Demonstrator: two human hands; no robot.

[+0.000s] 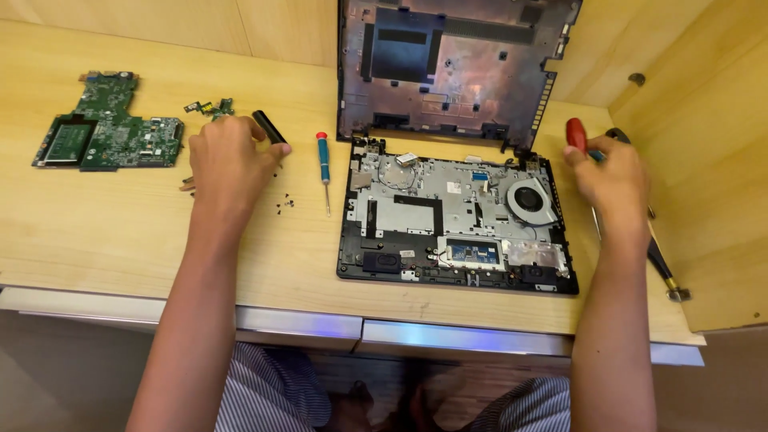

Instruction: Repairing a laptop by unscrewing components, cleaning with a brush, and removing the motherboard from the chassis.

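An opened laptop base (456, 220) lies on the wooden desk (104, 232), its fan (532, 200) at the right. The removed bottom cover (452, 68) leans upright against the back wall. My left hand (228, 160) rests on the desk left of the laptop, its fingertips at a black cylindrical part (268, 126); whether it grips the part is unclear. My right hand (608, 180) is to the right of the laptop, closed around a red-handled screwdriver (576, 134). A blue-handled screwdriver (323, 164) lies between my left hand and the laptop.
A green motherboard (104, 128) lies at the far left, with a small green board (210, 106) near it. Several tiny black screws (285, 204) are scattered beside my left hand. Metal pliers-like tools (660, 260) lie at the desk's right edge beside a wooden side panel.
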